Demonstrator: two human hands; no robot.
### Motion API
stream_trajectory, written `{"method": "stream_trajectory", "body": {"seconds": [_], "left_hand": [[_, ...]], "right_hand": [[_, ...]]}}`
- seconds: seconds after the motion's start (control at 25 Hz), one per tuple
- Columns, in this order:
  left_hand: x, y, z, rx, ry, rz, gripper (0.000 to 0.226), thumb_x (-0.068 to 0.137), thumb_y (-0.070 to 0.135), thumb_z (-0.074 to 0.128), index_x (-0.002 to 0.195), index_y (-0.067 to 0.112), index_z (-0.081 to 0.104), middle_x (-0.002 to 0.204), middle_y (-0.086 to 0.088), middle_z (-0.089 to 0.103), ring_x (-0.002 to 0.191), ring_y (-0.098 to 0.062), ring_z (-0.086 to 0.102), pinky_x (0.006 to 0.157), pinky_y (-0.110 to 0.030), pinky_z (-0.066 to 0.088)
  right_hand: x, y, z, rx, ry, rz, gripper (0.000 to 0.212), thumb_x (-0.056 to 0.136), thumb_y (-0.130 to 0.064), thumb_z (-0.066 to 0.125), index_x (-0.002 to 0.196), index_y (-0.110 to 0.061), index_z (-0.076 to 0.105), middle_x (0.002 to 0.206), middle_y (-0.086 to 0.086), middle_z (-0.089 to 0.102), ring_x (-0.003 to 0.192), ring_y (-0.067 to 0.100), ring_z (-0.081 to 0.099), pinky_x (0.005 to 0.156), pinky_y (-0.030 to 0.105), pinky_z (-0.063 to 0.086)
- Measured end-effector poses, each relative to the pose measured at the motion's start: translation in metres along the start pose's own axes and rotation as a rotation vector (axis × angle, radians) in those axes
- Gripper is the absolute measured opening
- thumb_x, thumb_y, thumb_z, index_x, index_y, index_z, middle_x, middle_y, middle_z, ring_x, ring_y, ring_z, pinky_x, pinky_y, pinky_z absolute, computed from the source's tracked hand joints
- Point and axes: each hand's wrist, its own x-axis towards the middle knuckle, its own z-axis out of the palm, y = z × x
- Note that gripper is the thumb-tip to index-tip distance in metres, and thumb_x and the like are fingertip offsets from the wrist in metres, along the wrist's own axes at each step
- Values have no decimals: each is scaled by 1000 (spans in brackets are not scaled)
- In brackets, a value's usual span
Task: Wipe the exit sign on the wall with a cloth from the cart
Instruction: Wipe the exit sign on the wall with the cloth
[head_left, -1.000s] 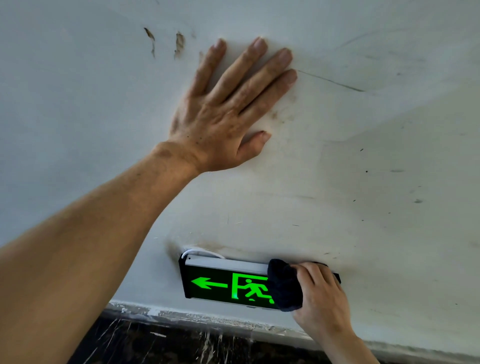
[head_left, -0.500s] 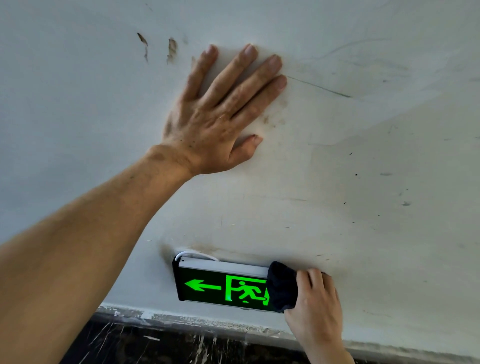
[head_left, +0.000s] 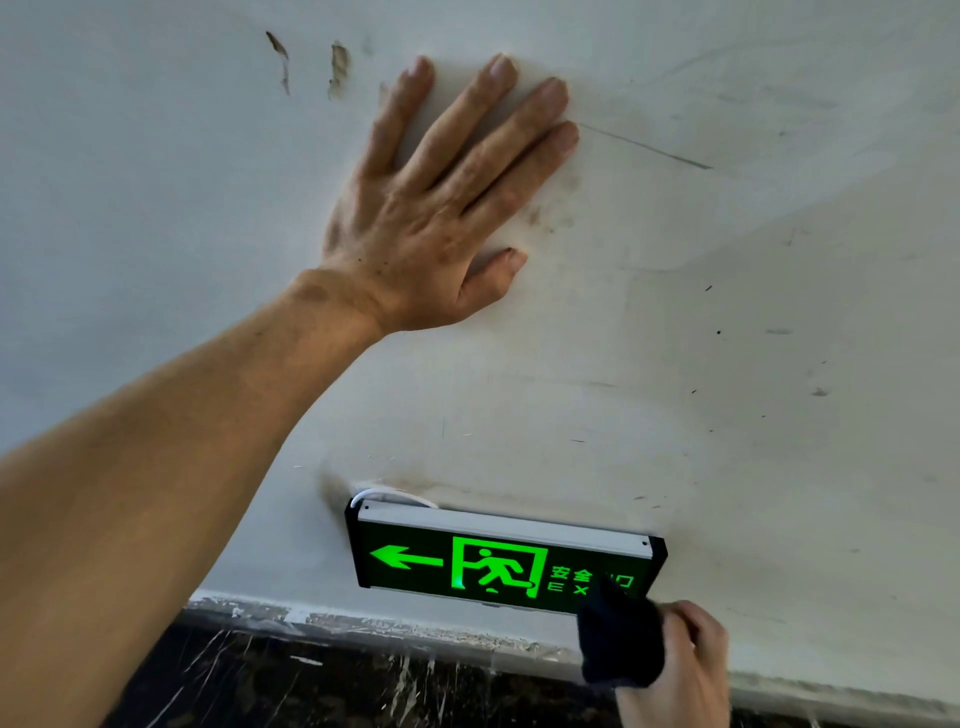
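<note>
- The backdrop is a scuffed white painted wall (head_left: 727, 312) with a chipped lower edge over dark speckled stone flooring (head_left: 311, 686); I am looking down at it from close in.
- My right hand (head_left: 691, 665) sits low in the frame, fingers curled tight around a bunched dark cloth (head_left: 621, 644). The top corner of the cloth just overlaps the lower right corner of the sign; the rest hangs below its bottom edge.
- My left hand (head_left: 436, 208) is higher up and well apart from the sign, fingers spread, palm flat on the plaster as a brace.
- The green-lit rectangular exit sign with a black frame and pale metal top strip (head_left: 498, 561) is mounted low on the wall, near the floor line.
- Half a second ago the cloth covered the right end of the sign's face, hiding the lettering. It has since slid down and off, and the characters and most of "EXIT" now show.
- I read that as one pass over the right end finished, with the arrow end possibly still to do.
- The sign's long axis runs left to right, dipping slightly toward the right in this view. Its arrow points left, and the running figure heads left too.
</note>
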Motion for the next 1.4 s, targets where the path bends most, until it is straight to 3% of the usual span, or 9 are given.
{"method": "stream_trajectory", "body": {"seconds": [0.12,0.2,0.32,0.44,0.68,0.92,1.4], "left_hand": [[0,0,0,13,6,9,73,96,50,42,158,13,25,159,-8,26,145,-34,27,116,-61,20],[0,-1,0,14,6,10,74,96,50,42,158,13,24,159,-8,26,145,-34,26,116,-60,18],[0,-1,0,7,1,10,74,96,50,43,158,14,23,159,-8,25,146,-34,25,117,-60,17],[0,0,0,9,-4,7,74,96,50,43,158,14,24,159,-8,26,146,-35,26,117,-61,18],[0,1,-1,-3,21,7,71,96,48,43,156,12,29,158,-8,29,144,-35,30,115,-63,22],[1,2,-1,-2,15,4,70,97,46,43,156,12,29,158,-9,29,144,-36,29,115,-64,22],[0,2,2,7,53,10,65,101,48,32,154,11,35,155,-11,39,143,-36,34,115,-63,23]], "right_hand": [[19,-6,-14,334,164,256,88,53,17,81,130,-15,52,118,11,49,90,33,57,86,38,45],[29,-6,-22,453,234,304,84,63,10,80,134,-22,49,126,12,49,104,33,57,90,53,49],[44,-4,-29,470,285,369,65,71,4,76,126,-24,56,130,14,46,104,21,51,98,42,43],[52,-3,-20,423,210,403,57,73,-1,76,122,-22,59,131,11,44,105,28,55,98,38,41],[48,11,11,365,131,411,52,79,-9,71,128,-18,55,127,11,57,109,35,57,83,37,38],[43,21,29,334,74,462,53,83,3,62,134,-8,52,129,22,53,111,45,55,91,47,42],[27,23,45,181,-51,576,56,82,8,57,136,-6,52,129,29,51,113,45,53,94,43,41]]}}
